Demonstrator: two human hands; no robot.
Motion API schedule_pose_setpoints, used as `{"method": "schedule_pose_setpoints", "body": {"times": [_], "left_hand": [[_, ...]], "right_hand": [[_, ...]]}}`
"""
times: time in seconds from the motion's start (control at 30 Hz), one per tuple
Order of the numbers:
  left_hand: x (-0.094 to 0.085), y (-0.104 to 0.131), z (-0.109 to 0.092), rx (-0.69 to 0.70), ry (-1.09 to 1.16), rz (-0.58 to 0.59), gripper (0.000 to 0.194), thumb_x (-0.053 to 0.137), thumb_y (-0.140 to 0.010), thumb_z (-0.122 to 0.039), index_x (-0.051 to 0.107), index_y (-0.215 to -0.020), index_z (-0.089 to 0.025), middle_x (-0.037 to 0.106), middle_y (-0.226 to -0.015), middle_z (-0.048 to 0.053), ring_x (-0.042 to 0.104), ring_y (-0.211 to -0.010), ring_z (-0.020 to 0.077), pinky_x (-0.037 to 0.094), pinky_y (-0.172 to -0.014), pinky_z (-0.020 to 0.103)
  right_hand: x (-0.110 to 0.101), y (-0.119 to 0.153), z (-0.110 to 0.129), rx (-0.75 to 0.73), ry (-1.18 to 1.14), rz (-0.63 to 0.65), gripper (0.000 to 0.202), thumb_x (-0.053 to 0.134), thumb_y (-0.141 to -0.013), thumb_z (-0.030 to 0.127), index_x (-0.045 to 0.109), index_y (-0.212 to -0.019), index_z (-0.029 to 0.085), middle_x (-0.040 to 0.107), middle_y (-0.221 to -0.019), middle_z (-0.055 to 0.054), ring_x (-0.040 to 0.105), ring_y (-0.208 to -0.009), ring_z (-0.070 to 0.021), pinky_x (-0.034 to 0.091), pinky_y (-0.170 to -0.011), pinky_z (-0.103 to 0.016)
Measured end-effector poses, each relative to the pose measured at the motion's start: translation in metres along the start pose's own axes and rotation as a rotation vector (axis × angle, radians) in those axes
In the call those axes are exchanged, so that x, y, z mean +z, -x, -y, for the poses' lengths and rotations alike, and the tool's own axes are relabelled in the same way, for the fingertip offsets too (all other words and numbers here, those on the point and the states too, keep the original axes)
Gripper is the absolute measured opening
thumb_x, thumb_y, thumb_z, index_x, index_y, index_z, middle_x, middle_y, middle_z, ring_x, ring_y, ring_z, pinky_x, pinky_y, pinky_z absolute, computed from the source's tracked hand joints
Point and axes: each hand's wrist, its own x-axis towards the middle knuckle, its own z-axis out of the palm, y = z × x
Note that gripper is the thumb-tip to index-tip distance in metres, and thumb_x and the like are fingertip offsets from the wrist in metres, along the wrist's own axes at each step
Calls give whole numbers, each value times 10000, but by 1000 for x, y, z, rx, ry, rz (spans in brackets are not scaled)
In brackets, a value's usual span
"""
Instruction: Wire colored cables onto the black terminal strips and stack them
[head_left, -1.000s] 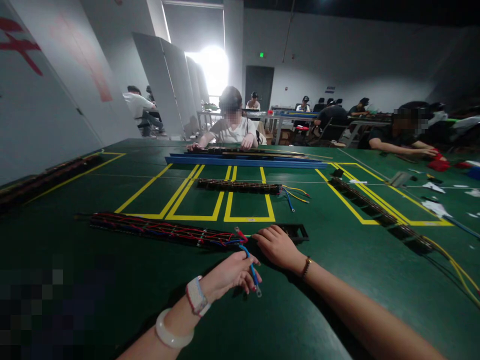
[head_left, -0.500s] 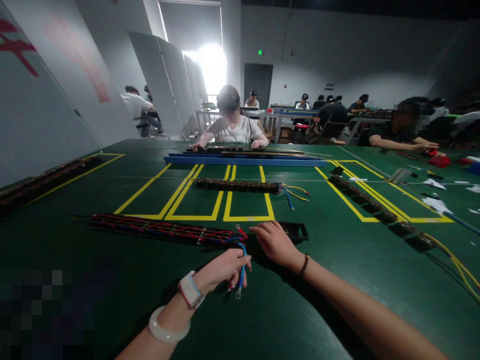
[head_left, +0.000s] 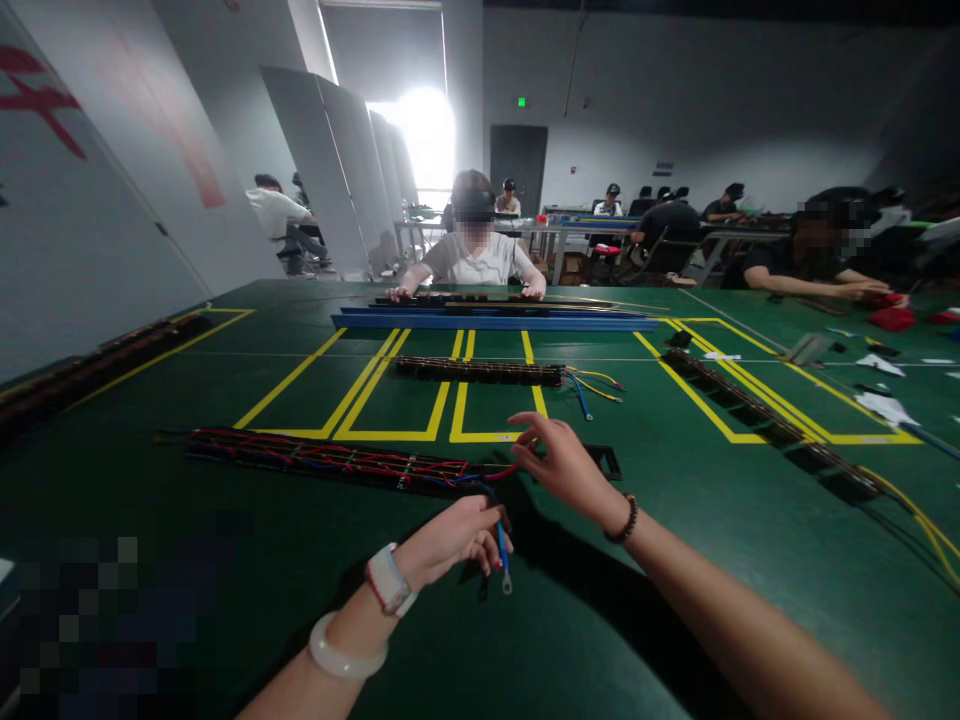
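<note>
A long black strip laced with red and blue wires lies across the green table in front of me. At its right end, my left hand is closed around a blue wire, whose metal ring terminal hangs below the fingers. A dark wire end hangs beside it. Further right and slightly higher, my right hand pinches a red wire coming from the strip's end; its tip is hidden by the fingers. Behind this hand a black end frame shows.
Beyond lies a shorter wired strip inside yellow tape outlines. Another strip slants on the right, and one lies far left. Opposite me, a person handles parts at a blue rail. White scraps lie right.
My right hand has lifted a little and now pinches the red wire, drawing it out to the right. My left hand has shifted slightly right with the blue wire.
</note>
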Motion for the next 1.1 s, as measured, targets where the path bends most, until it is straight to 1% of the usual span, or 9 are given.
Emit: {"method": "schedule_pose_setpoints", "body": {"times": [0.07,0.17,0.33,0.43,0.57,0.73,0.87,1.0,1.1], "left_hand": [[0,0,-2,-1,-6,11,359,584,-797,-484,493,-858,-142,651,-730,49,586,-535,95,417,-509,213],[0,2,-3,-5,-5,16,349,573,-809,-472,494,-864,-137,652,-750,57,598,-561,102,430,-535,225],[-2,2,-1,-6,12,26,313,567,-828,-432,505,-879,-130,662,-800,79,618,-602,111,445,-557,231],[-1,1,-1,-3,58,30,285,569,-834,-404,502,-869,-129,665,-795,86,613,-588,104,436,-539,217],[2,1,-2,-10,88,39,251,544,-855,-371,498,-864,-125,668,-795,96,598,-557,89,397,-488,191],[4,1,-2,-11,94,58,254,487,-889,-364,512,-927,-114,673,-848,112,596,-570,88,406,-501,199],[4,-2,4,4,126,88,248,510,-884,-336,510,-981,-108,668,-914,124,598,-577,84,417,-514,208],[6,-7,9,17,179,86,234,578,-847,-329,480,-915,-128,652,-754,56,593,-561,91,419,-528,212],[8,-6,11,26,211,82,269,619,-817,-347,442,-846,-146,624,-672,24,608,-589,113,431,-557,228]], "right_hand": [[-9,-4,-17,46,-17,74,430,606,-814,244,471,-1221,228,654,-954,-24,600,-897,-164,425,-828,-316],[-15,-5,-36,78,70,215,404,662,-759,284,553,-1144,235,642,-1043,-38,586,-966,-192,397,-879,-348],[-6,-1,-43,147,277,395,350,682,-725,293,633,-1071,272,634,-1086,-44,508,-1112,-256,186,-1032,-494],[2,1,-41,130,306,457,391,682,-719,293,624,-1105,279,614,-1143,-60,456,-1172,-268,132,-1040,-519],[8,3,-43,80,373,448,384,686,-716,287,625,-1095,275,620,-1126,-54,434,-1185,-275,79,-1040,-558],[9,2,-45,91,460,431,286,707,-704,325,658,-965,218,648,-1024,-62,504,-1091,-261,122,-1038,-533],[9,4,-35,88,446,461,145,656,-746,256,659,-878,197,666,-923,-40,558,-994,-218,148,-1035,-465],[10,10,-20,82,475,481,88,603,-761,184,654,-831,168,664,-899,-56,579,-932,-197,230,-981,-382],[11,14,-10,57,486,501,68,589,-775,188,642,-805,157,661,-869,-63,589,-873,-188,294,-905,-335]]}}
